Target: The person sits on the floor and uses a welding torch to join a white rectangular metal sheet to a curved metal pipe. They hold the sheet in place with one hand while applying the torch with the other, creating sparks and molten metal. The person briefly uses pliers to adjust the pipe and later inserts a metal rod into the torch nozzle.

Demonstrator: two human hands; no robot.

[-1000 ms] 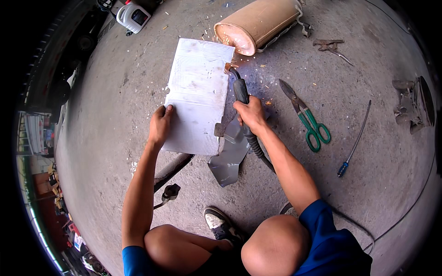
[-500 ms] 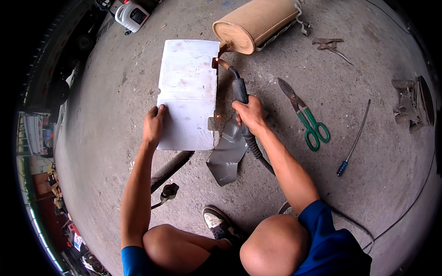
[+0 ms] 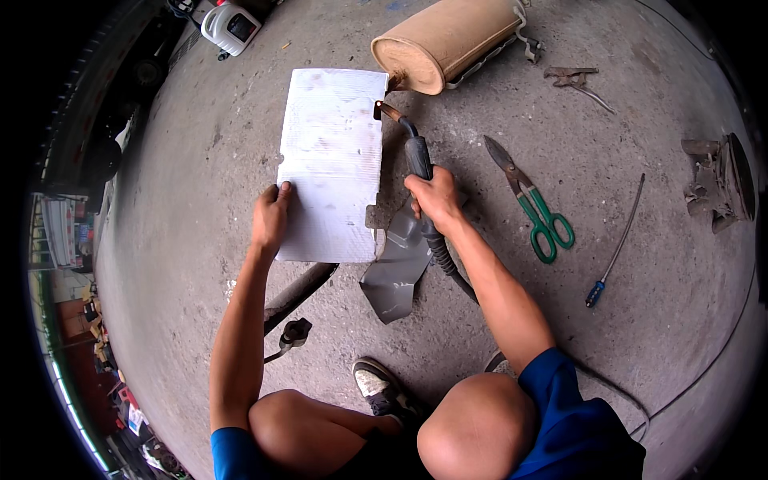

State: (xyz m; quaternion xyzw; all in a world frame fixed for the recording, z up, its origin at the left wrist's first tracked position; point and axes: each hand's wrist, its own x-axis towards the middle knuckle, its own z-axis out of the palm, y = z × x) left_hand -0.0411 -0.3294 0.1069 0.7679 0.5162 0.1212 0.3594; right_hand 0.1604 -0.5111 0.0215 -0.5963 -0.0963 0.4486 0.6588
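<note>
My left hand [image 3: 272, 214] grips the lower left edge of a white cardboard sheet [image 3: 332, 152], thumb on its front face. The sheet stands upright in front of me, with notches along its right edge. In my right hand [image 3: 434, 194] is a black welding torch [image 3: 417, 154], fingers wrapped round its handle. The torch's copper nozzle [image 3: 390, 111] points left at the upper notch of the sheet. A tan oval muffler [image 3: 444, 44] lies just behind, a rusty pipe at its near end. What lies behind the cardboard is hidden.
Right of the torch lie green-handled tin snips [image 3: 528, 200], a screwdriver [image 3: 614, 244], locking pliers [image 3: 574, 80] and a rusty metal part [image 3: 716, 182]. Bent grey sheet metal [image 3: 396, 272] and a dark pipe [image 3: 300, 296] sit near my shoe [image 3: 380, 384]. A white jug [image 3: 230, 29] stands far left.
The bright glow and sparks by the nozzle and along the sheet's right edge have gone out. The cardboard has shifted slightly right; both hands keep their holds.
</note>
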